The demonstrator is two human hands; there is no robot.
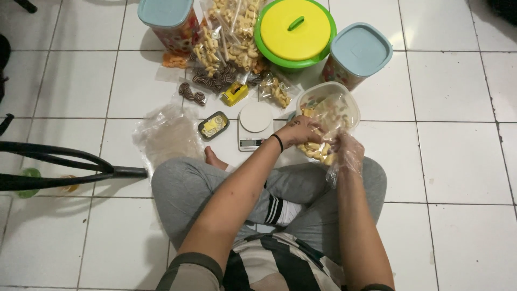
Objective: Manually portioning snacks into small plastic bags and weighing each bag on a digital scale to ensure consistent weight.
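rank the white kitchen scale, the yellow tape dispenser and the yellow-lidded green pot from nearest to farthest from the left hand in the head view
1. White kitchen scale: just to the side of the left hand, on the floor tiles.
2. Yellow tape dispenser: beyond the scale, by the snack bags.
3. Yellow-lidded green pot: farthest, at the top of the picture.

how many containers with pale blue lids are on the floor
2: one blue-lidded container at the top left beside the snack bags, the other blue-lidded container right of the green tub. Others may lie out of frame.
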